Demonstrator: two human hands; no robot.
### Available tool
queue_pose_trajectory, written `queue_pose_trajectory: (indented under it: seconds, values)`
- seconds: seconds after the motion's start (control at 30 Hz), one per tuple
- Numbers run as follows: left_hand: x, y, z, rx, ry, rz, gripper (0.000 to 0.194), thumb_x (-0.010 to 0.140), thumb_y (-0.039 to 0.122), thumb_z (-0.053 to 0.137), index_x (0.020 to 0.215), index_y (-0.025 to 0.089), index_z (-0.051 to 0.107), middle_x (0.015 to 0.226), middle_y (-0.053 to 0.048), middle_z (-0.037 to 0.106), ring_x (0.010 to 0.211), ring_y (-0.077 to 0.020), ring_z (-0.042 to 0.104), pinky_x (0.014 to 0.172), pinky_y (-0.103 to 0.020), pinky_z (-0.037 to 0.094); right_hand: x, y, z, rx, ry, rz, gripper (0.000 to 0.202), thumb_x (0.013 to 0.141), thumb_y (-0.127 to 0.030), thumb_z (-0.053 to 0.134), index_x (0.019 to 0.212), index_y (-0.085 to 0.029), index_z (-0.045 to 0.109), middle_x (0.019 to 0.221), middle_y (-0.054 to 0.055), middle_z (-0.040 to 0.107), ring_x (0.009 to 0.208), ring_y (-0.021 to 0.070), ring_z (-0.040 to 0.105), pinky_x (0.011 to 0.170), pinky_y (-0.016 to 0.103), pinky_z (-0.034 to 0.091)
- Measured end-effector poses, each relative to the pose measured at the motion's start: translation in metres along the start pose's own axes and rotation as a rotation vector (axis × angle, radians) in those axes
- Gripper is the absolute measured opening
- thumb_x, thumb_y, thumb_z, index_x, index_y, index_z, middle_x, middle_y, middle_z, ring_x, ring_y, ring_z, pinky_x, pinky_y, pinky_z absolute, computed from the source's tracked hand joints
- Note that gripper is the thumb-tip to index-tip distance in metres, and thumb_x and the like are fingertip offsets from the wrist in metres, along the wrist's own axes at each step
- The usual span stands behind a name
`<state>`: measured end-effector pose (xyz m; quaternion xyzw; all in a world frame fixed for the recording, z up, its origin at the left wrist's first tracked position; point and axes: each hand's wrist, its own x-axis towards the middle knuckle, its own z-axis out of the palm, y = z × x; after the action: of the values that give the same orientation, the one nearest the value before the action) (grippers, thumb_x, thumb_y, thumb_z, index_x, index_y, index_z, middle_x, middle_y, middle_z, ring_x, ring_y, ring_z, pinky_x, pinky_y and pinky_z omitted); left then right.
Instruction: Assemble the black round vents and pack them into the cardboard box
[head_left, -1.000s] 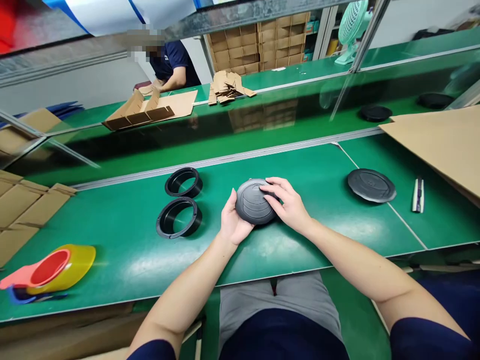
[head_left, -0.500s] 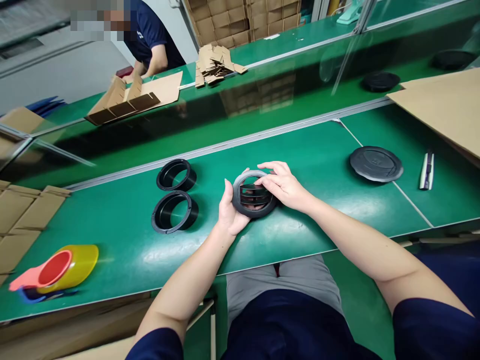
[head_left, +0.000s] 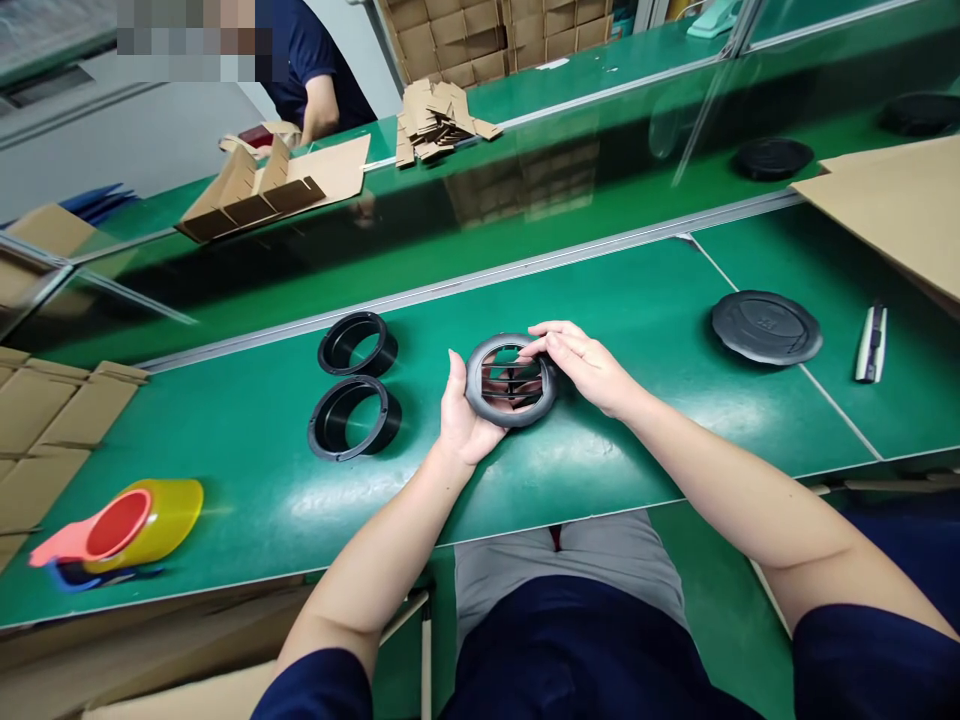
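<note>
A round black vent with slats across its opening [head_left: 489,405] is held above the green table. My left hand [head_left: 465,420] cups it from the left and below, thumb up along its side, the other fingers partly hidden behind it. On the vent's upper right rim rest the fingers of my right hand [head_left: 581,365], bent and close together. Left of my hands, two black rings lie on the table, a farther one [head_left: 386,352] and a nearer one [head_left: 390,425].
A black round lid [head_left: 765,328] and a cutter knife [head_left: 871,345] lie to the right. A tape dispenser [head_left: 176,510] is at the left. Cardboard [head_left: 45,425] stands at the left edge. Behind the glass barrier, a person [head_left: 322,75] works beside a cardboard divider [head_left: 270,200].
The vent's face is turned more upward, and its slats show more openly. My right fingers have shifted from over the opening to the right rim. The whole view has shifted slightly.
</note>
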<state>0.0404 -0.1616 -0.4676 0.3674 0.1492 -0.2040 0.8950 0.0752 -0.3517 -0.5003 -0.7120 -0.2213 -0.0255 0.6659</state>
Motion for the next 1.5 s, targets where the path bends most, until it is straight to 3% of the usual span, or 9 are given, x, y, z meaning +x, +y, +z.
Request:
queue_pose_trajectory:
  seconds: [0.37, 0.53, 0.73, 0.83, 0.97, 1.1, 1.17, 1.33, 1.5]
  values:
    - [0.002, 0.002, -0.006, 0.091, -0.023, 0.041, 0.077, 0.1, 0.078, 0.028, 0.125, 0.017, 0.069, 0.135, -0.014, 0.068, 0.14, -0.0425, 0.054, 0.118, -0.064, 0.042, -0.006, 0.004, 0.003, -0.227, -0.041, -0.096, 0.071, 0.109, -0.069, 0.021, 0.137, -0.027, 0.071, 0.145, 0.01, 0.058, 0.142, 0.0279, 0.046, 0.121, 0.053, 0.04]
    - [0.005, 0.002, -0.013, 0.061, -0.05, 0.084, 0.077, 0.099, 0.079, 0.024, 0.121, 0.021, 0.07, 0.14, -0.012, 0.067, 0.147, -0.0349, 0.048, 0.122, -0.059, 0.041, -0.016, 0.015, 0.017, -0.562, -0.241, -0.401, 0.059, 0.104, -0.064, 0.05, 0.151, -0.028, 0.058, 0.164, 0.013, 0.037, 0.151, 0.0378, 0.03, 0.122, 0.066, 0.032]
    - [0.003, -0.016, -0.005, 0.203, -0.082, 0.074, 0.071, 0.098, 0.076, 0.042, 0.129, 0.017, 0.068, 0.141, -0.016, 0.066, 0.148, -0.0361, 0.047, 0.125, -0.051, 0.039, -0.021, 0.022, 0.018, -0.629, -0.262, -0.302, 0.109, 0.087, -0.06, 0.077, 0.17, -0.031, 0.012, 0.173, 0.018, 0.001, 0.156, 0.0471, 0.017, 0.117, 0.072, 0.036]
    - [-0.015, -0.015, 0.002, 0.293, -0.066, 0.115, 0.061, 0.094, 0.071, 0.058, 0.132, 0.024, 0.068, 0.144, -0.013, 0.063, 0.145, -0.04, 0.049, 0.122, -0.054, 0.042, -0.023, 0.018, 0.017, -0.581, -0.283, -0.248, 0.11, 0.084, -0.054, 0.079, 0.169, -0.034, 0.013, 0.168, 0.016, 0.019, 0.153, 0.0429, 0.028, 0.118, 0.067, 0.04]
    - [-0.067, 0.025, -0.005, 0.779, 0.067, 0.453, 0.069, 0.083, 0.052, 0.082, 0.143, 0.025, 0.061, 0.146, -0.016, 0.059, 0.138, -0.044, 0.053, 0.12, -0.062, 0.039, -0.019, 0.015, 0.01, -0.485, -0.135, -0.207, 0.1, 0.086, -0.054, 0.075, 0.168, -0.033, 0.022, 0.155, 0.015, 0.036, 0.147, 0.0383, 0.038, 0.122, 0.061, 0.038]
    - [-0.121, 0.085, -0.052, 1.435, 0.566, 0.915, 0.091, 0.069, 0.046, 0.092, 0.149, 0.023, 0.053, 0.159, -0.017, 0.043, 0.155, -0.0422, 0.026, 0.131, -0.059, 0.012, -0.011, 0.015, -0.001, -0.453, 0.025, -0.104, 0.1, 0.084, -0.064, 0.074, 0.167, -0.032, 0.027, 0.151, 0.015, 0.04, 0.146, 0.0398, 0.038, 0.123, 0.061, 0.036]
    - [-0.134, 0.103, -0.082, 1.63, 0.765, 0.878, 0.112, 0.062, 0.053, 0.094, 0.156, 0.021, 0.042, 0.164, -0.02, 0.035, 0.156, -0.0456, 0.02, 0.129, -0.064, 0.011, -0.009, 0.016, -0.004, -0.43, 0.046, -0.079, 0.099, 0.085, -0.068, 0.072, 0.166, -0.033, 0.028, 0.151, 0.015, 0.041, 0.145, 0.0398, 0.039, 0.122, 0.062, 0.037]
    - [-0.12, 0.097, -0.126, 1.606, 0.652, 0.774, 0.119, 0.061, 0.055, 0.092, 0.158, 0.018, 0.035, 0.164, -0.022, 0.035, 0.154, -0.0432, 0.031, 0.127, -0.059, 0.024, -0.005, 0.028, -0.006, -0.396, 0.032, -0.115, 0.093, 0.087, -0.074, 0.066, 0.163, -0.03, 0.036, 0.149, 0.017, 0.045, 0.143, 0.0427, 0.04, 0.117, 0.065, 0.04]
    - [-0.083, 0.066, -0.1, 1.391, 0.596, 0.941, 0.098, 0.062, 0.044, 0.091, 0.148, 0.02, 0.05, 0.154, -0.018, 0.049, 0.148, -0.0405, 0.041, 0.126, -0.056, 0.029, -0.001, 0.025, -0.007, -0.421, 0.071, -0.207, 0.08, 0.095, -0.068, 0.058, 0.164, -0.033, 0.034, 0.146, 0.015, 0.048, 0.141, 0.0403, 0.043, 0.118, 0.063, 0.042]
